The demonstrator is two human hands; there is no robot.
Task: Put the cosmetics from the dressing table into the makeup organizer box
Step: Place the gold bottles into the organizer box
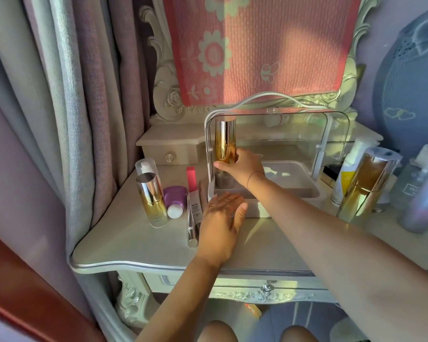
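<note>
The makeup organizer box (292,193) stands open at the middle of the dressing table (134,243), its clear lid (294,134) raised. My right hand (242,166) is shut on a gold bottle with a silver cap (224,141), held upright inside the box at its left end. My left hand (223,218) lies flat with fingers apart against the box's front left corner. Left of the box stand a second gold bottle (152,201), a clear pump bottle (145,166), a purple tube (174,201), a pink-capped tube (193,193) and a silver pen-like stick (191,230).
Right of the box stand a tall gold bottle (366,186), a white and yellow bottle (347,174) and several clear or lilac bottles (425,198). A small drawer unit (168,149) and a mirror draped with a pink cloth (257,45) are behind. Curtains (72,107) hang at left.
</note>
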